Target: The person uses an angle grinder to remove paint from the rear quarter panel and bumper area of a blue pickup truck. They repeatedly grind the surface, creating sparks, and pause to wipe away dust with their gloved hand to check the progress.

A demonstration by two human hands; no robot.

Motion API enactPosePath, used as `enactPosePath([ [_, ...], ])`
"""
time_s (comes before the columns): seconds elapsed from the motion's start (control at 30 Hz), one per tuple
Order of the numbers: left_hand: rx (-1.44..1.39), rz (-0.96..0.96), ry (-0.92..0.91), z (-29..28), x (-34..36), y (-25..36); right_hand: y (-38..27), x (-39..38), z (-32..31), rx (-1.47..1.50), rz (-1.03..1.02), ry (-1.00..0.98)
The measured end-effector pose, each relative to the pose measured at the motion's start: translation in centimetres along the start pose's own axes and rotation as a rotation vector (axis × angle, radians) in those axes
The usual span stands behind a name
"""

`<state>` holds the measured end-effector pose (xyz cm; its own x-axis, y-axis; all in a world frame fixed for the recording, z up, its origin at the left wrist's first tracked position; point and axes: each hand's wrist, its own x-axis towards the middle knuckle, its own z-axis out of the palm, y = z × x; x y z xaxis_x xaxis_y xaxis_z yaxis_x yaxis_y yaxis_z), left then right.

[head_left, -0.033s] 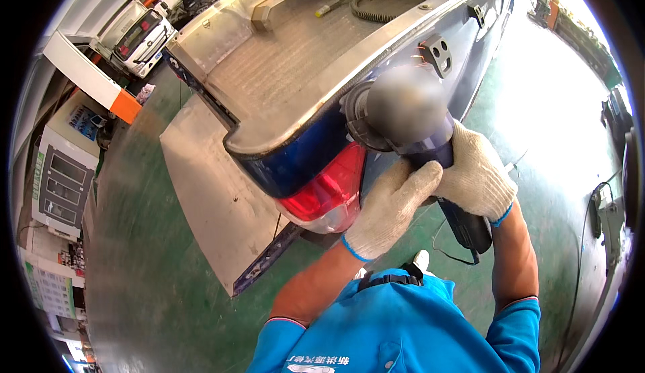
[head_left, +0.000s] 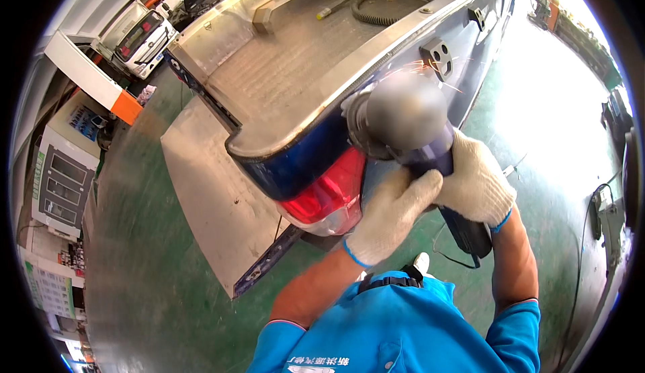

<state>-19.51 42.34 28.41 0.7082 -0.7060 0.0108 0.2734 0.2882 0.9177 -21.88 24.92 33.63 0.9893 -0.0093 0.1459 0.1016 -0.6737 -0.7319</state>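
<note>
An angle grinder [head_left: 466, 230] with a dark body is held against the blue side panel of a pickup truck bed [head_left: 289, 155]. Its head is blurred, and orange sparks fly off beyond it. My right hand [head_left: 478, 183], in a cream knit glove, wraps round the grinder's body just behind the head. Below the head, my left hand [head_left: 390, 220], gloved alike, grips from the left with its thumb on top; its other fingers are partly hidden. The red and clear tail light [head_left: 327, 195] is close to my left hand. A dark metal bracket [head_left: 438, 59] stands out from the panel past the grinder.
The lowered tailgate [head_left: 215, 178] sticks out at the left. A ribbed hose [head_left: 376, 17] lies in the truck bed. The grinder's cord [head_left: 451, 255] hangs near my right forearm. A white vehicle [head_left: 138, 40] stands far left, and equipment [head_left: 608, 218] lines the right side.
More sparks now fly, reaching past the bracket to the right. The grinder and both hands have shifted only slightly, with the grip the same.
</note>
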Motion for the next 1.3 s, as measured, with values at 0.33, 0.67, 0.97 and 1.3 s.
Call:
enactPosePath([
  [0.33, -0.016, 0.058, 0.061, -0.4, -1.5, -1.1, -0.9, -0.8, 0.7, -0.082, -0.049, 0.003],
  [0.67, 0.023, 0.026, 0.046, 0.0, -1.6, -1.2, -0.3, -1.1, 0.5, -0.029, -0.084, 0.004],
  [0.97, 0.100, 0.028, 0.029, -0.2, -1.9, -0.7, -0.4, -0.6, -0.1, 0.052, -0.068, -0.074],
  [1.3, 0.061, 0.059, -0.025, -0.3, -2.0, -0.5, -0.9, -0.2, -0.7, 0.018, 0.043, -0.130],
])
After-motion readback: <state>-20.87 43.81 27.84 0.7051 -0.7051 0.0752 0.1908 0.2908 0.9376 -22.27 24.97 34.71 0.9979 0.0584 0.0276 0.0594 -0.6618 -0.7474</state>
